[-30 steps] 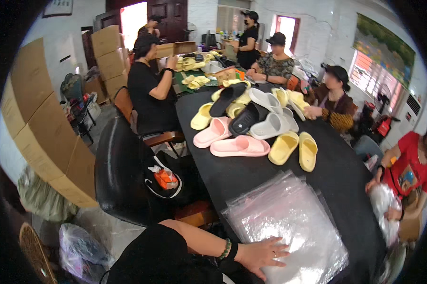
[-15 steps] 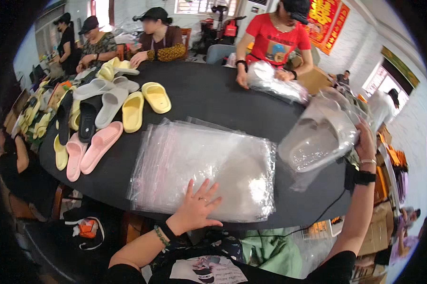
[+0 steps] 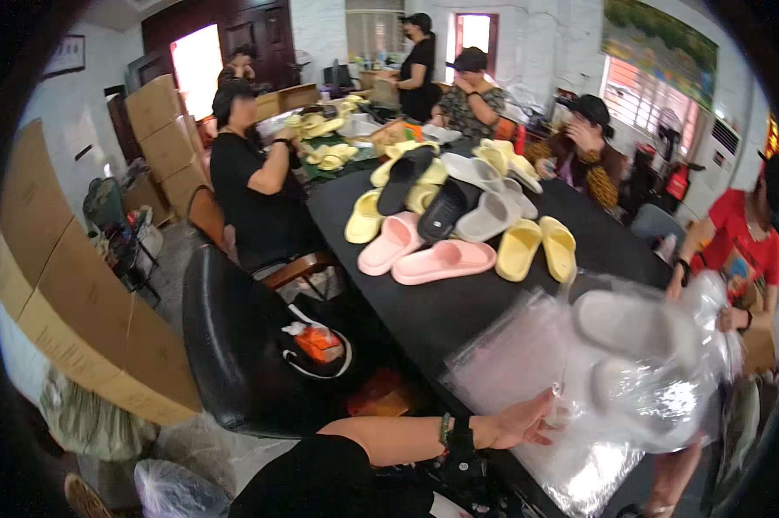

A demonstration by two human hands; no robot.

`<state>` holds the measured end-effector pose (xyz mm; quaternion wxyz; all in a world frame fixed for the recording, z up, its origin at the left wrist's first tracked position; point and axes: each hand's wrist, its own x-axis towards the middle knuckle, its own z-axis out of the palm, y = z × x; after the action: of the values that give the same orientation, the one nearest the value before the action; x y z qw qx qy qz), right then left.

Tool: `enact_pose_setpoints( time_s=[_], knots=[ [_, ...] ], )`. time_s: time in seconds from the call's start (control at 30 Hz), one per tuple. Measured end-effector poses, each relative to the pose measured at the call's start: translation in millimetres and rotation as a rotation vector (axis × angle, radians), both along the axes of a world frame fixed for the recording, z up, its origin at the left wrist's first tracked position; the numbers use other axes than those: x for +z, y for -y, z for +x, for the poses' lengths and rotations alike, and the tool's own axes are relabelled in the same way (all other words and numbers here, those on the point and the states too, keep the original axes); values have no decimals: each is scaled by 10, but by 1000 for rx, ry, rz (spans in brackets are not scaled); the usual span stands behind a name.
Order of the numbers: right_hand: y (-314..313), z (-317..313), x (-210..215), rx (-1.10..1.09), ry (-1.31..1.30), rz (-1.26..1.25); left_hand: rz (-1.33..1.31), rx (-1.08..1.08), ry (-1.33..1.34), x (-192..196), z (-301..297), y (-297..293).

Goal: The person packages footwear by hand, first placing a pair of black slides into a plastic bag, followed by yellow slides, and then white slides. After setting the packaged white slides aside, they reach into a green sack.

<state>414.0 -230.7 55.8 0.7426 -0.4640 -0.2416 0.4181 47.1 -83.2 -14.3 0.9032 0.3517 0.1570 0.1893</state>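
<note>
Two grey slippers (image 3: 623, 326) show inside a clear bag (image 3: 696, 406) above stacked bags (image 3: 502, 354) on the table (image 3: 441, 311); left hand (image 3: 521, 420) loosely spread, right hand's (image 3: 678, 471) grip unclear; cartons (image 3: 96, 302) faintly printed.

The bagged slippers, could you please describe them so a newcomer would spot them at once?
Find the black table, then its near end. There, over the flat clear bags, are the bagged slippers. Unlike the loose slippers farther along, these pale grey ones are inside clear plastic.
</note>
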Motion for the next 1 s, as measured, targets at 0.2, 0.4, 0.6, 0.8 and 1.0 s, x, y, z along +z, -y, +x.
enact_pose_setpoints(
  time_s=[0.2, 0.4, 0.6, 0.8, 1.0],
  knots=[
    [-4, -595, -752, 371, 124, -426, -306, 81, 123, -182, -260, -209],
    [71, -836, -475, 173, 203, -472, -505, 56, 207, 13, -315, -353],
    [115, -665, -678, 225, 5, -498, -165, 252, -58, -342, -63, -417],
    [212, -288, -1043, 269, 26, -433, 29, 257, -212, -21, -193, -332],
    [151, -754, -635, 64, 281, -293, 285, 219, -66, 329, -195, -386]
  ],
)
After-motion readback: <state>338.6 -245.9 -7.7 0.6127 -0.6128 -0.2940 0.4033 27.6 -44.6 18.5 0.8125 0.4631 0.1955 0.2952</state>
